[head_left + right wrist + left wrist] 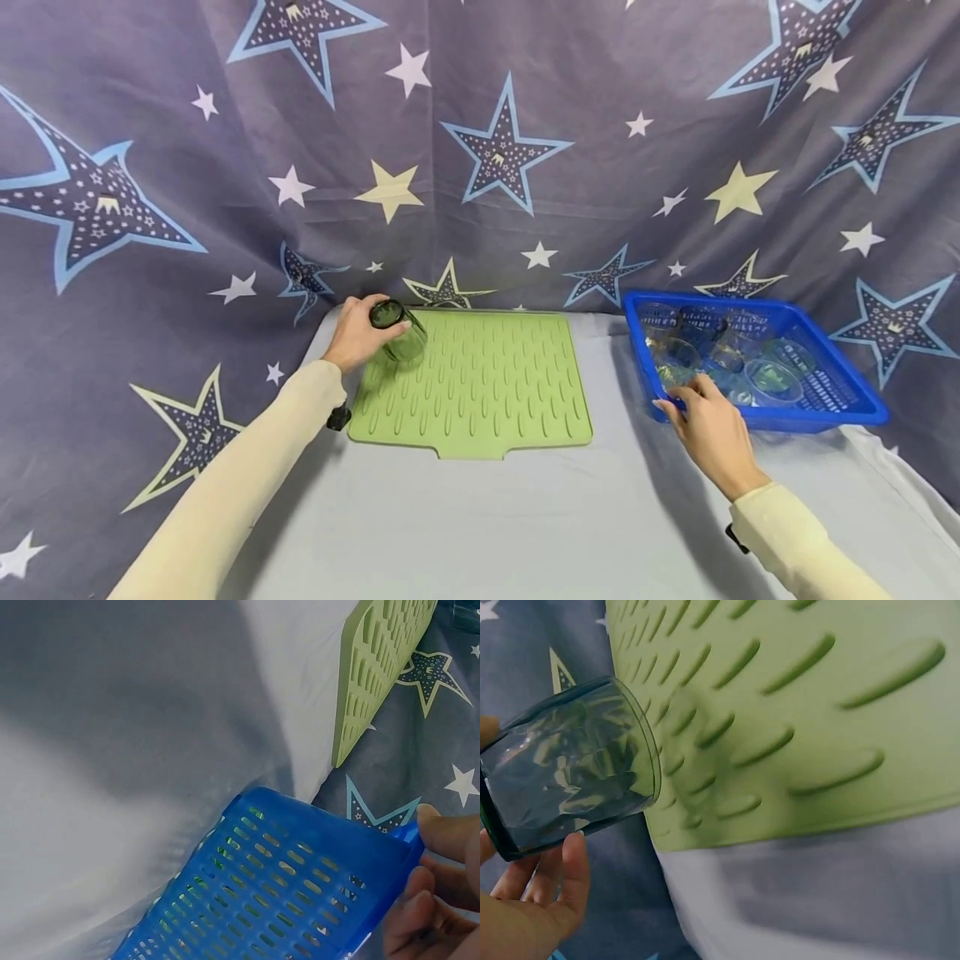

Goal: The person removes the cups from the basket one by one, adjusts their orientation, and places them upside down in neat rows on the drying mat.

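A dark-tinted drinking glass [406,337] is held by my left hand [362,332] over the far left part of a green drying mat [480,375]. In the left wrist view the fingers grip the glass [570,772] near its thick base, and its rim faces the ridged mat [817,765]. Whether the rim touches the mat I cannot tell. On the right, my right hand [712,433] pinches the near left corner of a blue plastic basket [832,421]. The right wrist view shows thumb and fingers on the basket's rim [405,855].
Several clear cups [772,379] and glasses stand inside the basket. A white cloth [480,525] covers the table. Behind it hangs a grey curtain [600,83] printed with stars, close to the mat's and basket's far edges.
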A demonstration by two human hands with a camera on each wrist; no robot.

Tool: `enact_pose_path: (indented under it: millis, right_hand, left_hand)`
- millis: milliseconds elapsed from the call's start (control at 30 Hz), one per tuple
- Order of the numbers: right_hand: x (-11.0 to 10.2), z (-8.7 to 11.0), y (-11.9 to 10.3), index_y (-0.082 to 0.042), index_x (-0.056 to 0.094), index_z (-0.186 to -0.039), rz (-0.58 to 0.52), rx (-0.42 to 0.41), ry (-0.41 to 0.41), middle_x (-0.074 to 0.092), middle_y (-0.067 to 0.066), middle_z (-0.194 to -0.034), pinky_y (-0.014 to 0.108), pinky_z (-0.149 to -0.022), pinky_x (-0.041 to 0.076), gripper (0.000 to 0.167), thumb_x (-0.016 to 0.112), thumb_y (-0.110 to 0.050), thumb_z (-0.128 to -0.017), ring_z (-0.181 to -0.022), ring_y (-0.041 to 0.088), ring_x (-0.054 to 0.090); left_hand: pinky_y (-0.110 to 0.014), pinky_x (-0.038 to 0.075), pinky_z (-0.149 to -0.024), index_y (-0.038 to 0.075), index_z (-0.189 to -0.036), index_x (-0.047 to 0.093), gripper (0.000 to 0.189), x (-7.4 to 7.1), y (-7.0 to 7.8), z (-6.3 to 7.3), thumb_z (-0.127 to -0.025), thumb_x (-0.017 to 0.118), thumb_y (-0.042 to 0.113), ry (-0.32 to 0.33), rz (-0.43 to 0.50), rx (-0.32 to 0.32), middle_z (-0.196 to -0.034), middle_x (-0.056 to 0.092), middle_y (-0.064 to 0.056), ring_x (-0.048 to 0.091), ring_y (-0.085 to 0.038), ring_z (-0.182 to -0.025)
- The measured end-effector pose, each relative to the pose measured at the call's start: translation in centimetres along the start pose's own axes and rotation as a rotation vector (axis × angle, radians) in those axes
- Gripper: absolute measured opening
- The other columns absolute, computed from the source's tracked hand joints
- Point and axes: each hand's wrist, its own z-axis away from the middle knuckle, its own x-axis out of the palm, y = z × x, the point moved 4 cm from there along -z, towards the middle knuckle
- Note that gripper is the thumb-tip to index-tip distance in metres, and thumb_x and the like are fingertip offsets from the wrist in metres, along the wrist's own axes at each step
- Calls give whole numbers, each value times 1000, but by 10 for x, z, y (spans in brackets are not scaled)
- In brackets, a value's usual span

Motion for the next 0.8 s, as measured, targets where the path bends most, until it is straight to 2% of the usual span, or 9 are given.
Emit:
enact_pose_path:
  millis: [367,600,800]
  right_hand:
    - [1,1,2,4,76,-95,2,0,11,55,10,-86,40,-47,47,21,85,-12,-86,-56,18,53]
    - [1,4,4,4,77,-96,4,7,25,55,10,-87,41,-48,48,20,85,-10,-85,-58,18,53]
    - [4,4,3,5,77,-97,5,13,19,55,10,-88,38,-48,47,21,85,-11,-86,-58,16,52]
  left_hand:
    - [-60,44,-97,0,-155,42,82,-10,-8,-16,-92,77,40,10,-98,36,-128,41,-30,49,-42,-108]
    - [-59,47,-89,-1,-156,38,82,-1,-5,-24,-95,74,40,-32,-151,39,-133,39,-31,50,-43,-109]
    - [-58,47,-87,0,-155,41,80,8,-6,-34,-95,74,39,-34,-181,50,-132,41,-29,51,-41,-106]
